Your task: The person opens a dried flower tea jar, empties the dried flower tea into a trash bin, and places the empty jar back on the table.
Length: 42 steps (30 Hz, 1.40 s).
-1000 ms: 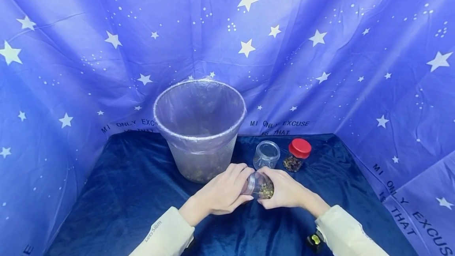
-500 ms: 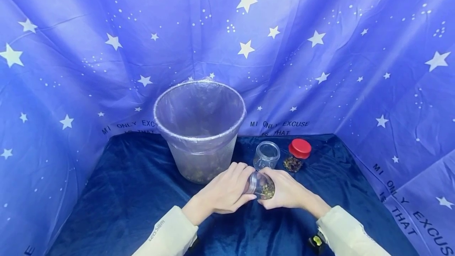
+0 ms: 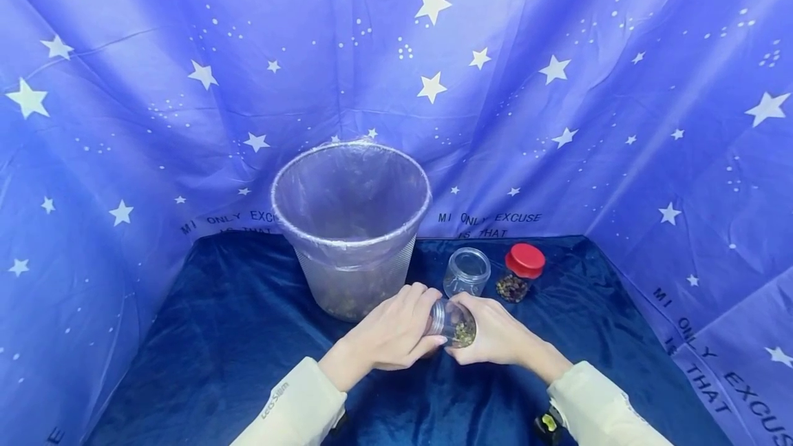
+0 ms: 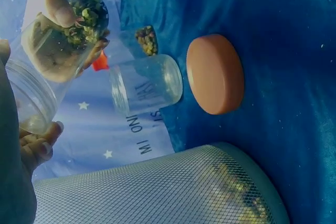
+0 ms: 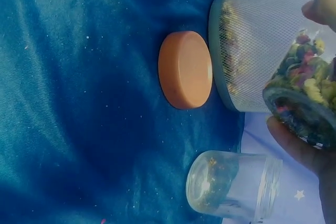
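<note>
Head view: my left hand (image 3: pixel 392 332) and right hand (image 3: pixel 498 332) share one tilted clear jar (image 3: pixel 453 325), held above the blue cloth (image 3: pixel 217 363).
My left fingers are clamped around the jar's rim end, which faces left, and my right fingers are curled around its base end, where dried bits (image 4: pixel 86 19) are gathered. Far and left of my hands, a mesh bin (image 3: pixel 356 281) with a clear liner stands in the way, more bits showing low through its wall. Just beyond my right hand is an open jar (image 3: pixel 467 274), with a red-capped jar (image 3: pixel 524 261) to its right. An orange disc (image 4: pixel 215 74) lies on the cloth, nearer than the bin and open jar. Starry fabric (image 3: pixel 347 74) hangs behind everything.
</note>
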Tool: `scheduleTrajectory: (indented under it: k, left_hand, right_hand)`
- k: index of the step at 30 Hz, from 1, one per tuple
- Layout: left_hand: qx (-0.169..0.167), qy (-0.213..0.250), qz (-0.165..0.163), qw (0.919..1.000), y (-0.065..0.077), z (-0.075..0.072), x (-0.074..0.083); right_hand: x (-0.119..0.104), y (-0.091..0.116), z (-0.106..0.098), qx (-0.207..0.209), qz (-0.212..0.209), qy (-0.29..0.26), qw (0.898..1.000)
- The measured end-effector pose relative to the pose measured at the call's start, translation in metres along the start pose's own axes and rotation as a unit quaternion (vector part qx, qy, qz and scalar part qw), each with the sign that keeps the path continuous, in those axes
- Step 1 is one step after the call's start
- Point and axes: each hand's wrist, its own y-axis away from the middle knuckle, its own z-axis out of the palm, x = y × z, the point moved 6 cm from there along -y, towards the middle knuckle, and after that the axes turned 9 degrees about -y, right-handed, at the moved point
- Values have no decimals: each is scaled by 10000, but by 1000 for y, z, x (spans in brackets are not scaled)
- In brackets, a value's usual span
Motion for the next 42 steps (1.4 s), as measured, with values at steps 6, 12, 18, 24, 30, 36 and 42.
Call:
scheduleTrajectory:
  k: [6,12,18,24,30,36,42]
  left_hand:
    - [-315,357,-544,9974,1,4,-5]
    - [-794,788,-1082,9878,-1,6,-10]
    - [-1039,1253,-1572,9741,1,10,-11]
    - [-1360,1818,-2547,9400,1,17,-13]
    - [-1883,2472,-3480,8845,2,25,-16]
    - [-2042,2893,-3647,8611,4,28,-19]
    - [-1658,3063,-3475,8706,5,25,-21]
  right_hand:
    - [-4,-1,1,267,-29,198,9994]
    - [-3,-2,2,574,-118,509,9970]
    - [-1,-1,4,834,-341,960,9913]
    - [-3,0,3,1150,-582,1401,9817]
    - [-3,3,4,1373,-754,1681,9733]
    - [0,8,6,1405,-620,1609,9750]
    - [3,5,3,1206,-366,1466,9811]
